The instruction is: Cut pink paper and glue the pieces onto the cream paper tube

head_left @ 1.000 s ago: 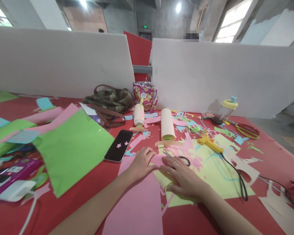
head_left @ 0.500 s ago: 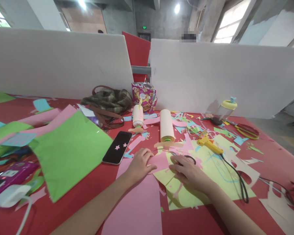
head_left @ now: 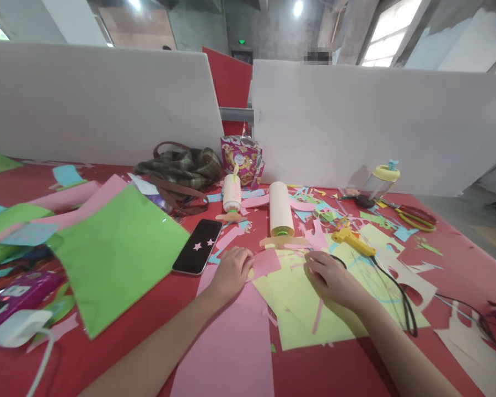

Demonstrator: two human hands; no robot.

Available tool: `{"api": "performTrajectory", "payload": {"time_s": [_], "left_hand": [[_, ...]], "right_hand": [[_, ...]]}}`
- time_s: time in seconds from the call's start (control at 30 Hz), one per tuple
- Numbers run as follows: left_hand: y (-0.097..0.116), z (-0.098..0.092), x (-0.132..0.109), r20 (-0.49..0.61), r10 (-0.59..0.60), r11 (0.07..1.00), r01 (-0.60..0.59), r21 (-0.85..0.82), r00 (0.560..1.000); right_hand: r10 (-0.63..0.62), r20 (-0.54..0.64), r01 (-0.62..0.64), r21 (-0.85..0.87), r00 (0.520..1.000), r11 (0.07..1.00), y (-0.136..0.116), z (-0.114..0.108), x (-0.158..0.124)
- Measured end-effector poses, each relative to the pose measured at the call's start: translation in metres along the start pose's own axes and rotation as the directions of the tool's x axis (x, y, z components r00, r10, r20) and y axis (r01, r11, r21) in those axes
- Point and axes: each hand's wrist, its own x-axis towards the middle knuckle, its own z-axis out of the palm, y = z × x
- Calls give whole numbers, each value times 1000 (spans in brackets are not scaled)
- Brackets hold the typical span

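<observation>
My left hand (head_left: 232, 270) is closed in a pinch on the left end of a small pink paper piece (head_left: 268, 263). Beneath that wrist lies a long pink sheet (head_left: 227, 342). Over the yellow paper (head_left: 289, 325), my right hand (head_left: 329, 278) has its fingers curled round scissors, mostly hidden; a black handle loop (head_left: 339, 261) shows behind the knuckles. A narrow pink strip (head_left: 317, 317) lies just below that hand. Beyond both hands lies a cream paper roll (head_left: 281, 212) with pink side strips and a tan piece (head_left: 284, 242) at its near end.
A phone (head_left: 197, 247) with pink stars on it and a green sheet (head_left: 119, 253) lie left. A smaller roll (head_left: 232, 192) stands near a snack bag (head_left: 242, 160). Right are a yellow glue gun (head_left: 353, 241) with its cord, pliers (head_left: 415, 216) and a lidded jar (head_left: 378, 184). White boards (head_left: 355, 121) stand behind.
My right hand has shifted right, its fingers curling in, and the black handle loop moved with it. My left hand has closed on the pink piece, which shifted slightly left. The pink strip moved right.
</observation>
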Motion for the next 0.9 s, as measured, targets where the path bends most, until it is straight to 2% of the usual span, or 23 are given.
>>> {"api": "performTrajectory", "payload": {"time_s": [0.33,0.47,0.57,0.63,0.7,0.77,0.8,0.87,0.9], "left_hand": [[-6,-2,0,-61,-46,987,55,151,997],[-8,-3,-1,-116,-55,970,80,230,992],[-5,-4,0,-201,41,959,18,282,979],[0,-5,-2,-216,148,967,-95,237,965],[8,-7,-5,-164,260,962,-242,126,951],[17,-9,-11,-6,384,923,-384,-18,923],[21,-10,-14,86,443,895,-436,-92,892],[28,-11,-18,233,508,860,-474,-187,829],[30,-12,-19,281,513,858,-474,-196,811]], "right_hand": [[1,-124,-30,-232,992,972,27,11,-7],[7,-160,-47,-241,987,969,19,12,-6],[-50,-83,36,-155,995,987,0,7,-2],[-119,16,119,-54,993,991,-13,2,-1],[-160,98,157,41,982,987,-22,-3,-1],[-167,193,149,104,967,983,-27,-4,-4],[-160,248,134,121,955,984,-28,-4,-6],[-130,356,85,139,925,987,-28,-1,-9],[-107,400,53,143,910,988,-28,1,-11]]}}
